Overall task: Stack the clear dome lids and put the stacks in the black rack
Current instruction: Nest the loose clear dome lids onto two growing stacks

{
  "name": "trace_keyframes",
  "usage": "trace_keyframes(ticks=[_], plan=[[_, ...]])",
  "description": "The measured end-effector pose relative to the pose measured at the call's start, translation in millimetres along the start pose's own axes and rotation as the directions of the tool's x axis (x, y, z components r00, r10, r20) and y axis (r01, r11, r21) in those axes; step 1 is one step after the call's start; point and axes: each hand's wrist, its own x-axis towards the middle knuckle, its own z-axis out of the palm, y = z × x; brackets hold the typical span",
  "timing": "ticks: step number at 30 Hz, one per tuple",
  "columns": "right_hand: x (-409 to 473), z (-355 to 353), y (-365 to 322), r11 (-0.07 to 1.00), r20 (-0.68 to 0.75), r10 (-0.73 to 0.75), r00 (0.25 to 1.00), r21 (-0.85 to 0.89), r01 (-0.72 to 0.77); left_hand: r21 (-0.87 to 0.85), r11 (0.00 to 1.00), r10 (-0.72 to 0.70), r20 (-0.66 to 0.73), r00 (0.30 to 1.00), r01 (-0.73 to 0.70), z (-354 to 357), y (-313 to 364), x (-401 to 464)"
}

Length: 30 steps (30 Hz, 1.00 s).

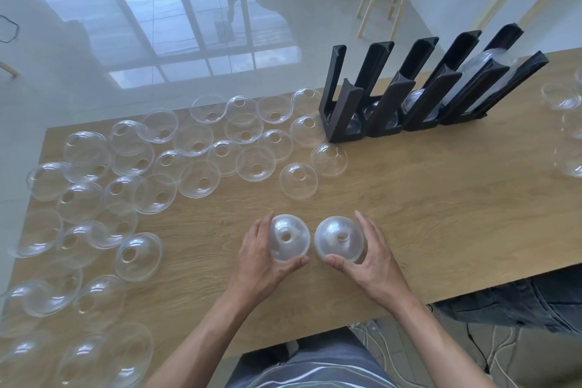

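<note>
Currently both hands are at the near-centre of the wooden desk (409, 214), each gripping its own stack of clear dome lids. Left hand (261, 261) curls round the left stack (289, 238), thumb on the near rim, fingers along the left side. Right hand (370, 257) curls round the right stack (339, 239), thumb on the near rim, fingers along the right side. The two stacks sit dome-up with the centre holes facing the camera, just beside each other, nearly touching; whether they rest on the desk or are held just above it, can't tell.

Loose dome lids (176, 161) cover the left half of the desk, many overlapping, some dome-up, some rim-up. Two singles, one (298, 181) and another (328, 160), lie nearest the rack's left end. A few more lids (563, 98) are at the far right edge, blurred.

Black rack (409, 94) stands at the back right of the desk, tall angled dividers forming several slots. Clear lids already sit low in several slots; the rightmost slot holds a taller stack (485, 61) leaning along the divider.

No readable writing, brand or label on lids, rack or desk.

A striped shirt (315, 378) is at the bottom edge, dark jeans (519, 302) at the right under the desk.
</note>
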Motion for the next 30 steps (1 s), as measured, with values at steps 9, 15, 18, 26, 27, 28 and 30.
trace_keyframes(ticks=[9,15,18,26,27,28,30], plan=[[72,-37,-17,0.998,-0.156,-0.057,0.986,-0.001,0.058,0.082,0.992,0.112,-0.179,0.977,-0.099,-35,31,56],[146,-30,-30,0.979,-0.126,-0.132,0.983,-0.174,0.109,0.206,0.977,0.060,0.008,0.998,-0.060,-35,69,115],[169,-19,-34,0.956,-0.079,-0.145,0.986,-0.269,0.119,0.321,0.946,0.018,0.059,0.998,-0.036,-24,76,132],[184,-11,-30,0.858,-0.046,-0.153,0.987,-0.502,0.110,0.494,0.869,-0.067,0.153,0.986,-0.018,-2,69,141],[183,-12,-27,0.860,-0.041,-0.152,0.988,-0.497,0.112,0.504,0.863,-0.064,0.160,0.985,-0.026,-2,68,141],[181,-13,-25,0.869,-0.036,-0.151,0.988,-0.481,0.115,0.510,0.860,-0.059,0.161,0.985,-0.031,-1,67,140],[177,-18,-20,0.893,-0.023,-0.149,0.989,-0.432,0.125,0.497,0.867,-0.045,0.150,0.988,-0.036,-2,65,140]])
